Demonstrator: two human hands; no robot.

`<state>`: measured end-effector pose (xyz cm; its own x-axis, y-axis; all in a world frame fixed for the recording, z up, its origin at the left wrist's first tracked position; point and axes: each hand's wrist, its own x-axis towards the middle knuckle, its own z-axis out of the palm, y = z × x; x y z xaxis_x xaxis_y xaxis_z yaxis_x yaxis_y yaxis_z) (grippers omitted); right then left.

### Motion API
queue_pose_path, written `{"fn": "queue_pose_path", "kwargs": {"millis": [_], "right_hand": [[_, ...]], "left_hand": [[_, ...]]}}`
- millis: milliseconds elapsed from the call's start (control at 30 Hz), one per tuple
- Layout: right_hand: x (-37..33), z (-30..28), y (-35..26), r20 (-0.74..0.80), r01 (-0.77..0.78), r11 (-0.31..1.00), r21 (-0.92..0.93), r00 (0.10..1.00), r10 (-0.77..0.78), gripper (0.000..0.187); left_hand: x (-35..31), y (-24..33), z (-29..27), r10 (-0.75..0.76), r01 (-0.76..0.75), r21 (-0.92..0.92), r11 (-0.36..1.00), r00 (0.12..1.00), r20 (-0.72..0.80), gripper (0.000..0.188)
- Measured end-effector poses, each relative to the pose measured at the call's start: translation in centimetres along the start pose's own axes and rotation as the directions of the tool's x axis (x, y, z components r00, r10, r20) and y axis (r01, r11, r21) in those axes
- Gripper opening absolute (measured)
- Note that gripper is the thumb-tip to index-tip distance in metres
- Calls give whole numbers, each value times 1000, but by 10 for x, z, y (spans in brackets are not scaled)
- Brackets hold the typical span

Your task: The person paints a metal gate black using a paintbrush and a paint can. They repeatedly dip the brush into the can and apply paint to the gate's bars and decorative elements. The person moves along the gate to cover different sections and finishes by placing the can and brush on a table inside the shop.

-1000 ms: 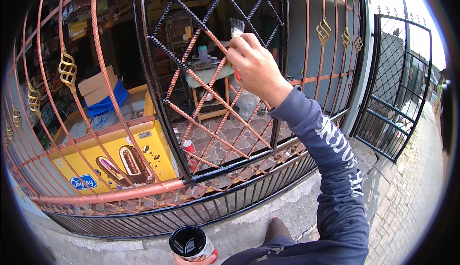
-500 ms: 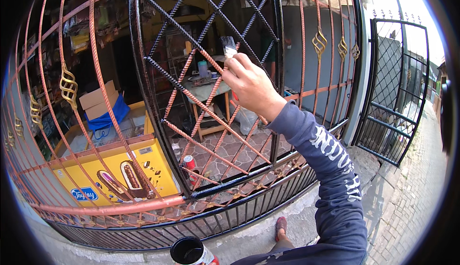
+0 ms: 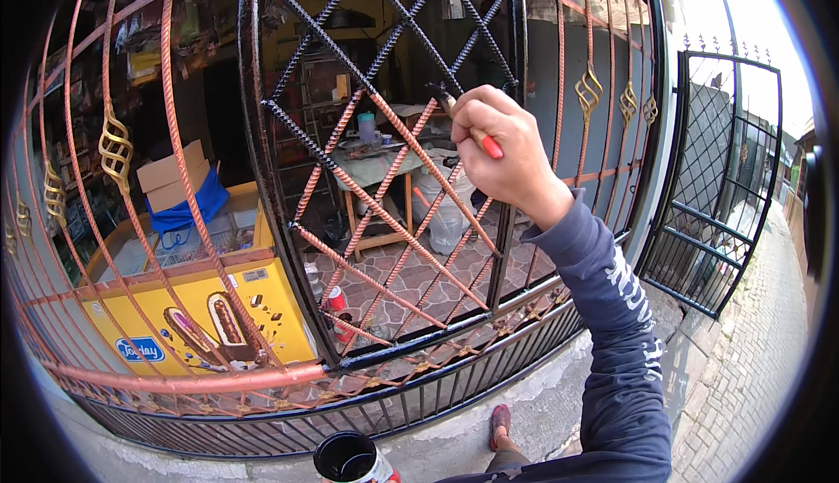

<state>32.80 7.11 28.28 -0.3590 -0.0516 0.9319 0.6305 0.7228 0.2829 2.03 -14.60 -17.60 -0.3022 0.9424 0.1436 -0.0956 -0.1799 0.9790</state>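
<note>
Right hand (image 3: 507, 146) grips a paintbrush (image 3: 489, 145) at the door grille (image 3: 411, 140), toward its right edge; blackening seems underway, the copper bar (image 3: 423, 121) below probably needing strokes next.

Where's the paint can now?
Head view: the paint can is at the bottom edge, left of centre, in front of the black lower railing, with the reddish shoe to its right.
</note>
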Motion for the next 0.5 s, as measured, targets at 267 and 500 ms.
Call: {"fn": "queue_pose_path", "kwargs": {"millis": [267,500], "right_hand": [[92,-14,20,324,32,972,-231,945,46,14],[70,-22,15,231,-24,984,-179,971,66,14]], "left_hand": [[7,-31,5,-51,53,-12,999,993,110,81],[9,-38,15,9,-12,54,998,999,44,80]]}}
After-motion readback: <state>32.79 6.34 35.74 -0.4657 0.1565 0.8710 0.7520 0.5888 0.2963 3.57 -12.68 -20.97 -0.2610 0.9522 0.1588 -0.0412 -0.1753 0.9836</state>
